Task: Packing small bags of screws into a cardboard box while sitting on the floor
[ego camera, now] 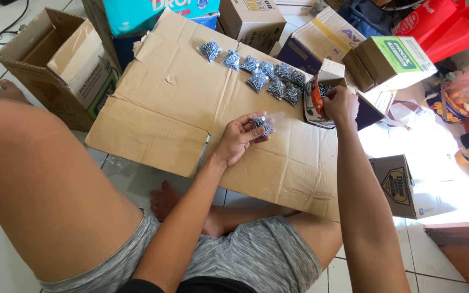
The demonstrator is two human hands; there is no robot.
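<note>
My left hand (240, 135) holds a small clear plastic bag of dark screws (263, 125) above a flattened cardboard sheet (191, 108). My right hand (340, 103) reaches into a small open box (327, 89) at the sheet's right edge, its fingers by an orange-handled tool (316, 95); what it grips is hidden. Several filled screw bags (267, 73) lie in a row across the far part of the cardboard.
Open cardboard boxes ring the sheet: a large one (55, 59) at the left, several at the back, a green-and-white one (394, 59) and a small box (403, 184) at the right. Red bags (446, 24) lie at the far right. My legs rest on the tiled floor.
</note>
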